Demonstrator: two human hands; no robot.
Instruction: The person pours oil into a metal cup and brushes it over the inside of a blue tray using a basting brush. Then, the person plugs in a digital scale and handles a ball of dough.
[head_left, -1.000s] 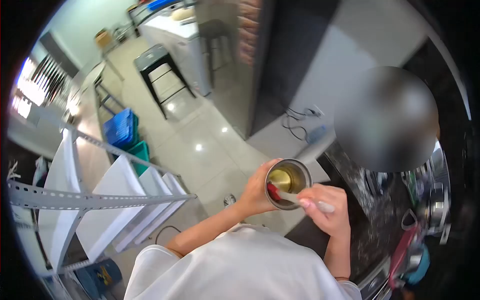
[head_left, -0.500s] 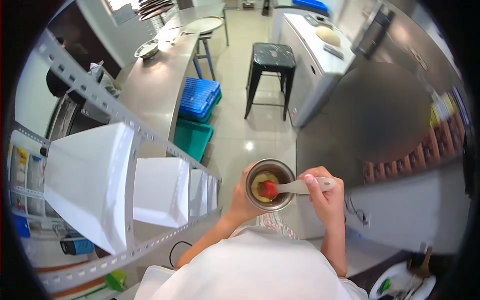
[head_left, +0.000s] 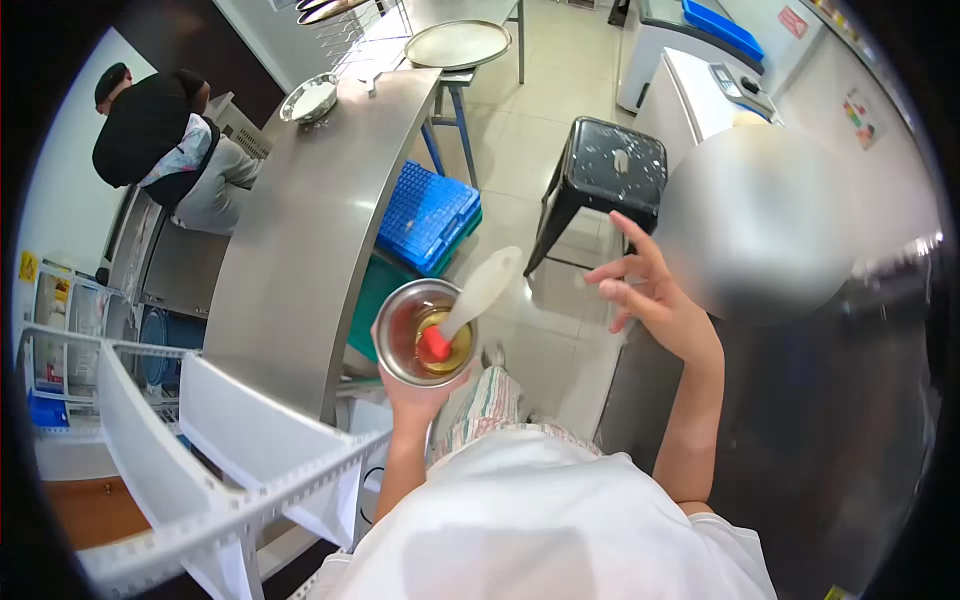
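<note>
My left hand point(head_left: 412, 398) is wrapped round a steel cup point(head_left: 393, 345), seen from above. Yellowish liquid lies at its bottom. A pastry brush point(head_left: 488, 287) with a pale handle leans in the cup, its red head down in the liquid and its handle sticking out over the rim to the upper right. Nothing is in my right hand point(head_left: 655, 305), which is raised to the right of the cup with its fingers apart. A gap separates that hand from the brush handle.
A steel table point(head_left: 300, 225) runs along the left, bearing a bowl point(head_left: 310, 98). Blue crates point(head_left: 428, 215) stand beside it. Ahead is a black stool point(head_left: 615, 165). White shelving point(head_left: 265, 420) is at lower left; another person point(head_left: 155, 130) bends beyond the table. A grey round blur covers the right.
My right hand has let go of the pastry brush and moved up and away. The cup has shifted left in my left hand. The view has turned, showing more of the steel table.
</note>
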